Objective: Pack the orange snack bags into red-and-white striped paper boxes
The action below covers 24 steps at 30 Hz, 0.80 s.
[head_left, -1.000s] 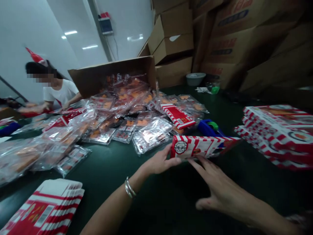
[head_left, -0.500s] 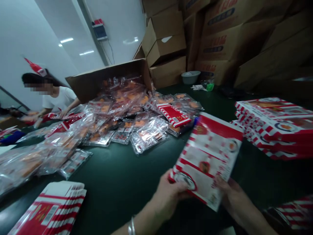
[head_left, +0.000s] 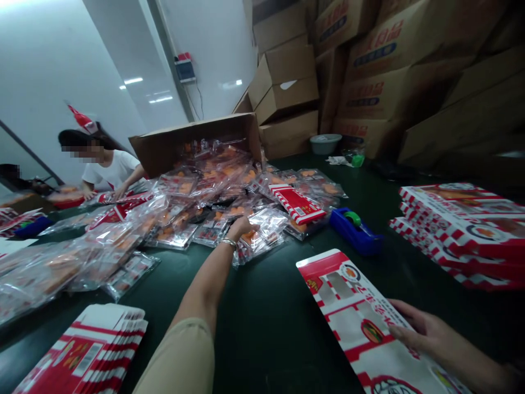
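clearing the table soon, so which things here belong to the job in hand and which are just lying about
Likely the job:
printed carton, in the right grip
clear packets, at the left grip
striped cartons, stacked at right

Apparently lying about:
grey bowl
crumpled white item
small green item, unclear

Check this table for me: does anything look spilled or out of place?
Possibly two things. The brown carton seems tipped on its side, with clear packets heaped loosely onto the table; that may be deliberate. A lone striped box lies slanted on the packets, apart from the stack at right.
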Tool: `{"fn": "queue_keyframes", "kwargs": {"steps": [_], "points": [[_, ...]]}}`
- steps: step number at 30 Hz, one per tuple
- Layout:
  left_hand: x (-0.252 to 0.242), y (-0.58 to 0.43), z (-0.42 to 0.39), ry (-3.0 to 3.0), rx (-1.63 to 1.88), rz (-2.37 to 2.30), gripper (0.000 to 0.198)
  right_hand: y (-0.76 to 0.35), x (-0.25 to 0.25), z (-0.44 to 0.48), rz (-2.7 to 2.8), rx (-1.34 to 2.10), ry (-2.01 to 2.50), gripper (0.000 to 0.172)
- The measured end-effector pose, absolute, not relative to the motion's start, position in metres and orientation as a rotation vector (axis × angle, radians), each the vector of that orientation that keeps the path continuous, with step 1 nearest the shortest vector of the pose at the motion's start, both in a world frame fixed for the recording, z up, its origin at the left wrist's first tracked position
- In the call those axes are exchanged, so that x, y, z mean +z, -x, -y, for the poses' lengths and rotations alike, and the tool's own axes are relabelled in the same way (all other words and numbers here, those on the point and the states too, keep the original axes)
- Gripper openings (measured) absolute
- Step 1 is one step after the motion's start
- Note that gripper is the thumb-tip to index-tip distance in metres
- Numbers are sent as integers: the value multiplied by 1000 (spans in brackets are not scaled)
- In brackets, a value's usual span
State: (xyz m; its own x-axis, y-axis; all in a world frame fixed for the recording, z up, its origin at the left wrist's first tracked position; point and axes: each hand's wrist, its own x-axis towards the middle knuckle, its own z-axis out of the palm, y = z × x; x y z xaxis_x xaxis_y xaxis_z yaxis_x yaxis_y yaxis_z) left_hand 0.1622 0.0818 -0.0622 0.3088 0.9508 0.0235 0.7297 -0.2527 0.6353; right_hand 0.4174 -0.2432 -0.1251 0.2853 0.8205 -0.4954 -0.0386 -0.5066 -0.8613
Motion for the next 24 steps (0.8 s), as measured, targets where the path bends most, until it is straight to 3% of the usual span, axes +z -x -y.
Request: {"fn": "queue_keyframes", "kwargs": {"steps": [3,9,12,17,21,24], "points": [[-62,-149,-75,-1821,586,-1433,31,-419,-119,245,767,1406,1683,47],[-70,-65,-7,-1279,813,-1366,4,-430,-100,212,1352,1383,1786,76],[-84,-32,58,-1007,886,-1380,10,-423,-98,192,1744,1083,1931,79],[-98,12,173,-754,732,-1353,23,-391,-111,206,2169,556,2034,120],[-73,37,199,-1235,304,-1424,24,-377,-123,226,2140,607,2089,121],[-59,23,160,-1983,425,-1447,22,-377,-124,226,2107,616,2127,116]]}}
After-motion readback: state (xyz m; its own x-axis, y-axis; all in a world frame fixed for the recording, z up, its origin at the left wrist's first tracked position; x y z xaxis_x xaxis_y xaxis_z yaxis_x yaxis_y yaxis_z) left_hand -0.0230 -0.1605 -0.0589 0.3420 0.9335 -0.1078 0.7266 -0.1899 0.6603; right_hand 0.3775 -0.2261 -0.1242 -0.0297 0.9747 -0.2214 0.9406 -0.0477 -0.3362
